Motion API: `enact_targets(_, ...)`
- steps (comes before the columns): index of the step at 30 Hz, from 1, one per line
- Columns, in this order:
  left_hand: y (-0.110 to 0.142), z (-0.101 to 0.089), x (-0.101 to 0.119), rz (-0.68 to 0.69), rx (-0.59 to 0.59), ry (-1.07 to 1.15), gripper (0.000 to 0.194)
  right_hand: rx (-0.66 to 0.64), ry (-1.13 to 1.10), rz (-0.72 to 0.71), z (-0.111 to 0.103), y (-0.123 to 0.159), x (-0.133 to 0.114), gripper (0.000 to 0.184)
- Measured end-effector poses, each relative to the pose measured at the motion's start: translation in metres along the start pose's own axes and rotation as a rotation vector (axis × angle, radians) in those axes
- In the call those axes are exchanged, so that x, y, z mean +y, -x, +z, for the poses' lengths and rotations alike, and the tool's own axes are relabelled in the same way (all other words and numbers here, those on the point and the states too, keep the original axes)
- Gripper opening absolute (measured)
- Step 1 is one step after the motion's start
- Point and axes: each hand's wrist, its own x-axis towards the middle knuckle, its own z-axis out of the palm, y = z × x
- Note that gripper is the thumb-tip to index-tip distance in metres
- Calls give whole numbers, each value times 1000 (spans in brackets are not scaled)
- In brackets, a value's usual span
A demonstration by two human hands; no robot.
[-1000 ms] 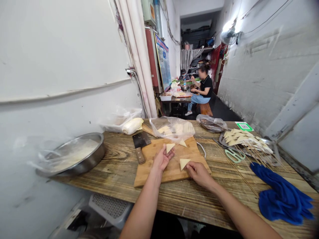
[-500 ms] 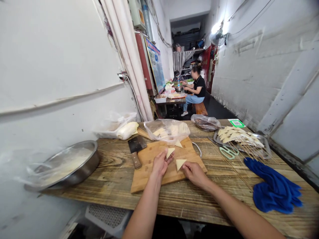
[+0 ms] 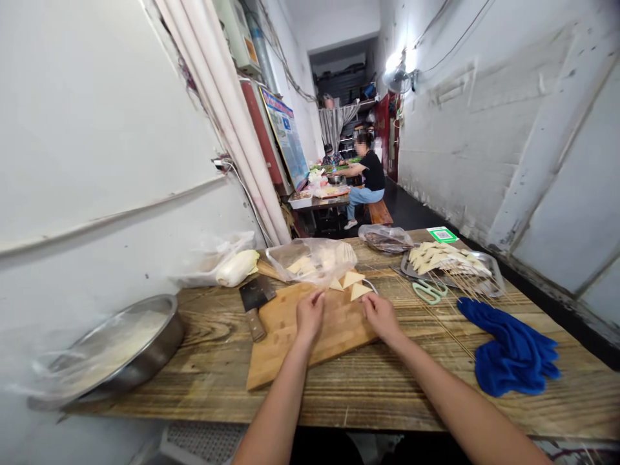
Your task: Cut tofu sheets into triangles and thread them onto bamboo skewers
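Observation:
My right hand [image 3: 381, 314] pinches the corner of a pale yellow triangular slice [image 3: 360, 292], over the far right part of the wooden cutting board [image 3: 285, 342]. Two more such slices, one larger [image 3: 353, 278] and one smaller [image 3: 336, 284], are just beyond it at the board's far edge. My left hand [image 3: 310, 314] is over the middle of the board with its fingers curled together, and I see nothing in them. Behind the board, a clear plastic bag [image 3: 314, 258] holds more pale slices. A cleaver [image 3: 256, 303] lies at the board's left edge.
A steel basin [image 3: 159, 329] stands left, near a pale leafy vegetable [image 3: 238, 268]. On the right are a tray [image 3: 496, 274] of skewered slices, green-handled scissors [image 3: 430, 291], loose skewers [image 3: 450, 330] and a blue cloth glove [image 3: 516, 358]. A person [image 3: 371, 174] sits at a farther table.
Both hands have moved toward the board's far edge. The left hand has let go of its slice, and the right hand's slice is now beside the others. The view has shifted to the right.

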Motion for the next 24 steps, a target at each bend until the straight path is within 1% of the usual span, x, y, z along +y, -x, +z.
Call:
enact_targets(1, -4, 3, 3, 57, -22, -200, 27, 44, -4, 35, -3, -4, 4, 28)
enact_targets(2, -8, 7, 6, 84, -45, -385, 29, 81, -8, 66, -5, -7, 9, 29)
enact_targets(3, -11, 14, 8, 82, -46, -540, 32, 111, -13, 91, -6, -10, 13, 31)
enact_targets(4, -14, 21, 10, 58, -26, -653, 35, 134, -17, 111, -7, -12, 16, 31)
enact_targets(5, -17, 28, 11, 27, 7, -718, 37, 150, -21, 125, -7, -12, 19, 32)
enact_targets(6, -21, 36, 11, 5, 45, -719, 36, 161, -24, 134, -7, -13, 20, 32)
enact_targets(7, -24, 43, 10, -4, 81, -653, 32, 167, -26, 139, -6, -13, 21, 32)
enact_targets(9, -33, 53, 8, 3, 126, -400, 23, 170, -26, 141, -6, -12, 21, 31)
enact_targets(10, -37, 55, 8, 4, 137, -289, 25, 170, -25, 140, -6, -12, 21, 31)
enact_targets(11, -42, 56, 7, -6, 139, -224, 31, 170, -24, 140, -6, -11, 20, 30)
enact_targets(12, -47, 55, 7, -35, 134, -212, 37, 168, -23, 140, -6, -11, 20, 30)
enact_targets(13, -50, 54, 8, -80, 121, -238, 41, 167, -22, 140, -6, -11, 19, 30)
enact_targets(15, -53, 48, 9, -157, 90, -284, 41, 162, -22, 141, -6, -11, 18, 30)
enact_targets(16, -53, 45, 8, -165, 71, -272, 38, 160, -22, 142, -7, -11, 18, 29)
enact_targets(18, -46, 39, 5, -113, 9, -191, 30, 154, -20, 145, -7, -11, 17, 29)
enact_targets(20, -36, 33, 0, -54, -91, -55, 23, 139, -16, 139, -7, -10, 16, 29)
enact_targets(21, -30, 29, -3, -58, -135, 38, 21, 127, -13, 131, -7, -10, 15, 29)
enact_targets(22, -25, 24, -6, -94, -150, 168, 19, 108, -9, 118, -6, -9, 14, 29)
enact_targets(24, -18, 11, -10, -209, -97, 469, 18, 52, 1, 75, -4, -5, 10, 28)
